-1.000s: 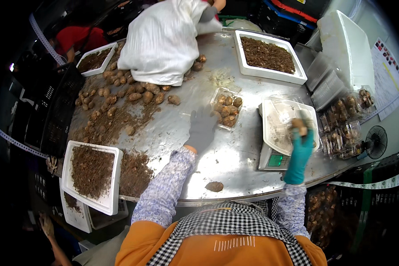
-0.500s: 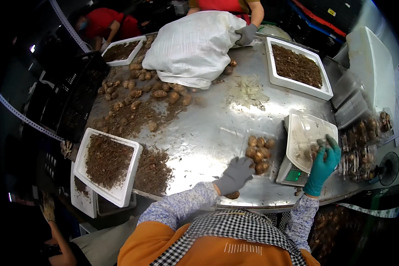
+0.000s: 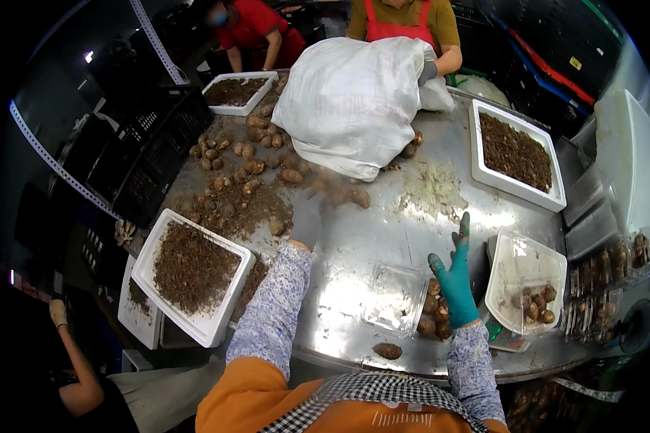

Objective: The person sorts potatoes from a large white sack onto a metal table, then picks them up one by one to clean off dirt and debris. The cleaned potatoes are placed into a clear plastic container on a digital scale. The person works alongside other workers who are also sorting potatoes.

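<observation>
My left hand, in a grey glove, reaches out to the taros spread over the middle of the metal table; motion smears its fingers. My right hand, in a teal glove, is open with fingers spread and looks empty. It hovers over the right part of a clear plastic clamshell box, partly hiding the taros in that side. One loose taro lies near the front edge. On the right, a scale's white pan bears a clear box with several taros.
A large white sack lies on the table, with a co-worker's gloved hand on it. White trays of brown debris stand at front left, back left and back right. Filled clear boxes and a fan stand right.
My left hand has moved from the taro box up and left to the loose taros. My right hand has left the scale and come left over the box. The view has shifted.
</observation>
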`<action>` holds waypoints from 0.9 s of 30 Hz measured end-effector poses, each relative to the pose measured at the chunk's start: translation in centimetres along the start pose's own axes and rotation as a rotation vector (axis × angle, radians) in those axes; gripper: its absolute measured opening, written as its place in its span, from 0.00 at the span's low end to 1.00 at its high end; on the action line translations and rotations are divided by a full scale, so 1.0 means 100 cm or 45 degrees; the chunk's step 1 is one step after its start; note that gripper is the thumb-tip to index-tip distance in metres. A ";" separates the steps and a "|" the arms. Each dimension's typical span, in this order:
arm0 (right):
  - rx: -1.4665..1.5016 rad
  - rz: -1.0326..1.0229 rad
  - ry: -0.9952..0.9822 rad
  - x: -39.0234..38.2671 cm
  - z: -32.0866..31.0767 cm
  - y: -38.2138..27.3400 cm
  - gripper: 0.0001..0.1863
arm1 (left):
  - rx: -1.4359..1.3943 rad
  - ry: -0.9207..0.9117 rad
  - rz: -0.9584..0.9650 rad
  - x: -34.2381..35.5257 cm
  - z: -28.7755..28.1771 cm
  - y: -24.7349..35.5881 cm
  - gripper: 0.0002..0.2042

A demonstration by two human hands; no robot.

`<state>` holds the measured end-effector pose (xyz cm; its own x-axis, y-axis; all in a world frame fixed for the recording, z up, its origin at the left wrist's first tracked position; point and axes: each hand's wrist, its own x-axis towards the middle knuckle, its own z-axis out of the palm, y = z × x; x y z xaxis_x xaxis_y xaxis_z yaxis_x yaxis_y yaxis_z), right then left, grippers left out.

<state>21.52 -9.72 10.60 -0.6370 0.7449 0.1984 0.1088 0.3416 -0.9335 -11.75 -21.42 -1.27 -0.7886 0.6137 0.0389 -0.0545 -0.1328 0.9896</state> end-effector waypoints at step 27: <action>1.265 0.400 0.216 0.392 0.108 0.203 0.33 | 1.123 0.364 0.391 -0.100 0.032 -0.008 0.06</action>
<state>-9.44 20.20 -3.81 -0.5650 0.8152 -0.1272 -0.4725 -0.4461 -0.7601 -1.85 -24.92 -2.05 -0.8173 0.4219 0.3924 0.5639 0.4462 0.6949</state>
